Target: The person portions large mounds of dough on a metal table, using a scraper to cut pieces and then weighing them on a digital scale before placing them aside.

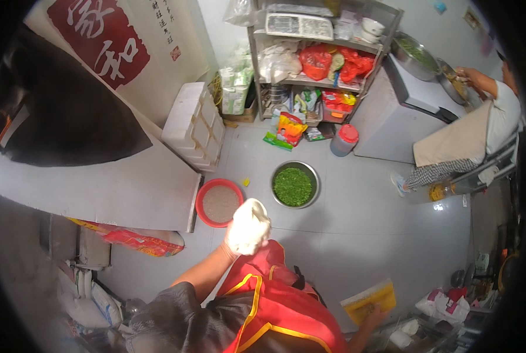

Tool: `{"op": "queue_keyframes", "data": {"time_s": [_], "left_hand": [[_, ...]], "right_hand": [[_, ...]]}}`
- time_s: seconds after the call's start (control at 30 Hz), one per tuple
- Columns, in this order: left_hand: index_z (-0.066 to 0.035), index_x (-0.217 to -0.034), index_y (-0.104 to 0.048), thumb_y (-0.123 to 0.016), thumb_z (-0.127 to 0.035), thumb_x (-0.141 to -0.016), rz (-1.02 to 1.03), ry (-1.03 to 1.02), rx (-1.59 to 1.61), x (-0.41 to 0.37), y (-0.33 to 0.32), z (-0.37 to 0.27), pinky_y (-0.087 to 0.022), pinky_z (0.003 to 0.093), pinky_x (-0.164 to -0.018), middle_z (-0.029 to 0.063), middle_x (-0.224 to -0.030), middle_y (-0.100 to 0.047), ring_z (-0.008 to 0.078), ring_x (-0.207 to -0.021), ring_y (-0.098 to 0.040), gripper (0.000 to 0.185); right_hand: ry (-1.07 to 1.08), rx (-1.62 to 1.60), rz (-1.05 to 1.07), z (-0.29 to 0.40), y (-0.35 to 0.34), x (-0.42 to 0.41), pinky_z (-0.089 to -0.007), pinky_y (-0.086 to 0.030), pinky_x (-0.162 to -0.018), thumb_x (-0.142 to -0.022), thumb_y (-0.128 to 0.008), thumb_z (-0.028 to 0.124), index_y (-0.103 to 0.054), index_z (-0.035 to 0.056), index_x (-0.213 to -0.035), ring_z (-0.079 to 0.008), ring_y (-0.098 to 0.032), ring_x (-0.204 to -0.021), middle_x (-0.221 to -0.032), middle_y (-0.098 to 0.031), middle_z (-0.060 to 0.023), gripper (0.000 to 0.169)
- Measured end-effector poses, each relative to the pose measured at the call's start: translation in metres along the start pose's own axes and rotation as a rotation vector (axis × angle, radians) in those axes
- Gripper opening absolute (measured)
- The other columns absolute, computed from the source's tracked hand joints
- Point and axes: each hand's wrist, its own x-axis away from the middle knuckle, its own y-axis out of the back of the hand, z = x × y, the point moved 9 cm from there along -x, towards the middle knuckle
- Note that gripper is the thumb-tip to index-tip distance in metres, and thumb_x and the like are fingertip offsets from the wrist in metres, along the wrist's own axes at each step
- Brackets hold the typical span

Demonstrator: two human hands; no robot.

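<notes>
A large pale lump of dough (249, 227), brightly lit, rests in my left hand (230, 240), held out in front of the red apron. The dough hides most of that hand's fingers. Just beyond it, a red plastic basin (198, 213) on the floor contains a greyish-brown mass. To the right of that, a round steel basin (317, 189) on the floor is filled with chopped greens (292, 187). Low on the right, my right hand (373, 315) grips a flat yellow object (377, 300) with a pale edge; its exact kind is unclear.
White foam boxes (192, 128) stand left of a metal shelf rack (256, 66). Bagged goods (289, 132) and a red-lidded jar (344, 140) sit on the floor before it. A co-worker (501, 106) handles a bowl atop a white chest (382, 114). A white counter (91, 189) borders the left.
</notes>
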Motion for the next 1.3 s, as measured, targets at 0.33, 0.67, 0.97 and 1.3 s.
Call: {"op": "queue_keyframes", "data": {"time_s": [0.33,0.67,0.97,1.3], "left_hand": [[-0.01,-0.094,-0.047,-0.056,-0.012,-0.089,-0.554,-0.644,0.227,-0.058,0.051,-0.187,-0.046,0.03,-0.04,0.0091,-0.065,-0.055,0.0208,-0.05,-0.055,0.011],[-0.009,-0.091,-0.049,-0.051,-0.028,-0.092,-0.234,-0.551,0.49,-0.145,0.024,-0.204,-0.044,0.0318,-0.04,0.0099,-0.066,-0.054,0.0222,-0.05,-0.054,0.02],[-0.005,-0.131,-0.048,-0.047,-0.023,-0.093,0.256,-0.284,0.376,-0.306,-0.077,-0.294,-0.051,0.0444,-0.091,0.0159,-0.125,-0.057,0.0304,-0.108,-0.06,0.043],[-0.006,-0.131,-0.048,-0.046,-0.042,-0.097,0.137,-0.345,-0.013,-0.58,-0.22,-0.557,-0.05,0.0441,-0.091,0.0119,-0.125,-0.058,0.0266,-0.108,-0.06,0.05]], "right_hand": [[0.13,0.034,0.31,0.071,-0.182,-0.123,-0.0376,-0.043,-0.094,-0.086,-0.054,0.005,-0.042,-0.0001,-0.13,-0.0275,-0.053,-0.111,-0.126,-0.051,-0.0136,0.046],[0.202,0.094,0.458,0.212,-0.365,-0.157,-0.0358,-0.038,-0.1,-0.083,-0.052,0.001,-0.039,-0.0004,-0.133,-0.028,-0.052,-0.114,-0.128,-0.05,-0.0144,0.051],[0.194,-0.03,0.442,0.256,-0.477,-0.165,-0.0357,-0.037,-0.101,-0.08,-0.05,0.001,-0.038,-0.0007,-0.134,-0.0277,-0.05,-0.117,-0.129,-0.049,-0.015,0.055],[0.194,-0.115,0.176,0.279,-0.516,-0.134,-0.0362,-0.046,-0.092,-0.081,-0.06,0.014,-0.045,-0.0012,-0.129,-0.0274,-0.056,-0.106,-0.119,-0.055,-0.0149,0.053]]}}
